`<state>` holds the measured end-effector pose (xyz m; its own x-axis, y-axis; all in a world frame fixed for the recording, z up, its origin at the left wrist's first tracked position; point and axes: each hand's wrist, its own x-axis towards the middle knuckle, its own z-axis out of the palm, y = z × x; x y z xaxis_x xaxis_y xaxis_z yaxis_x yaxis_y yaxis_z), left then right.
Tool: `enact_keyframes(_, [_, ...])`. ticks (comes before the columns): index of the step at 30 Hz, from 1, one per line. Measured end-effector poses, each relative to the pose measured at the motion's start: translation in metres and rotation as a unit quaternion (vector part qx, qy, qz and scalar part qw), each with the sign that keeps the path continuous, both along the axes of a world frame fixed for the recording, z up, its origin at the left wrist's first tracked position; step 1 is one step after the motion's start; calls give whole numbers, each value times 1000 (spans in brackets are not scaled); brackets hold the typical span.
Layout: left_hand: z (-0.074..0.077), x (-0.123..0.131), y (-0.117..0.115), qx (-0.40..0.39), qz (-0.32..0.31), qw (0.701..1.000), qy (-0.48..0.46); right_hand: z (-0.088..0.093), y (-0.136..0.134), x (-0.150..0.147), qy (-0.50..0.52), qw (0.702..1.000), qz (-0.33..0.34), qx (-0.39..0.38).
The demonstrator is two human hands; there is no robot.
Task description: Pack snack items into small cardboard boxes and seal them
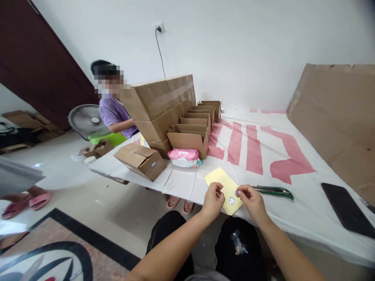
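Observation:
My left hand and my right hand hover over a yellow sheet that lies at the near edge of a white and pink cloth-covered surface. Both hands have their fingers curled in a pinch. The right fingertips pinch a tiny pale piece at the sheet's edge. A small silvery square rests on the sheet between the hands. What the left fingers hold is too small to name. A small clear plastic bag rests on my lap.
A green-handled cutter lies right of my hands, a dark phone further right. A pink wipes pack, a closed carton, a row of open cartons and big boxes stand behind. A person in purple sits beyond, by a fan.

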<state>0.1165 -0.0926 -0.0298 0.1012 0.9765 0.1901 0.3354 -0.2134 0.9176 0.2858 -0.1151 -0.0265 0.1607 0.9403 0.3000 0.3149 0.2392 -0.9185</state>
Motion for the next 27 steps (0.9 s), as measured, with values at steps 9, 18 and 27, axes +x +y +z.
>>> enact_keyframes(9, [-14,-29,6,208,-118,940,246,-10,26,-5,-399,903,68,146])
enact_keyframes(18, [-18,-31,6,226,-146,923,275,-9,18,11,-461,865,162,115])
enact_keyframes(27, [-23,-32,6,235,-140,921,278,-7,15,27,-347,925,90,127])
